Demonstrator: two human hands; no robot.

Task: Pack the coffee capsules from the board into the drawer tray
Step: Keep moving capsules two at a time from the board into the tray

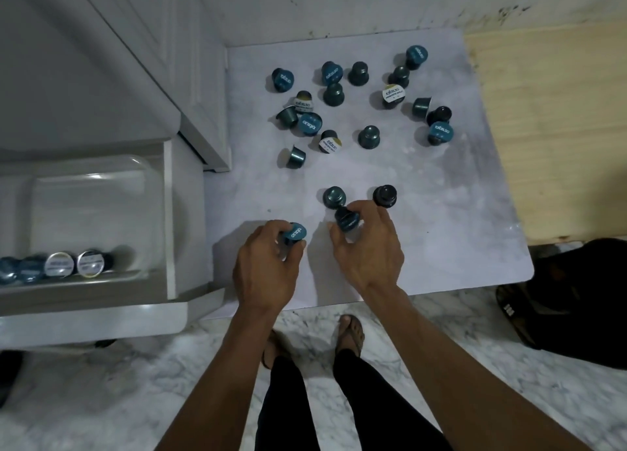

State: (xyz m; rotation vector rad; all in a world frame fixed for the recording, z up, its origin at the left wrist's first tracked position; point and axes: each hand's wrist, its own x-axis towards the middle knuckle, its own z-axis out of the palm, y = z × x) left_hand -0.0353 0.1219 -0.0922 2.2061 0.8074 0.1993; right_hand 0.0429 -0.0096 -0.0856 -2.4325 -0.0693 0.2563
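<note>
Teal capsules: we note left hand (268, 264) gripping a blue-lidded capsule (294, 234), right hand (368, 247) pinching an inverted capsule (346, 220) at the board's (458, 213) near edge.

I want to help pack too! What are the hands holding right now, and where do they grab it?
Each holds one coffee capsule by its sides. The left hand pinches a blue-lidded capsule; the right hand grips a dark teal capsule.

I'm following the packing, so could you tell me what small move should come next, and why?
Probably lift both hands toward the drawer tray: the left hand grips a blue-lidded capsule, the right hand a dark capsule, and the tray's row is short.
</note>
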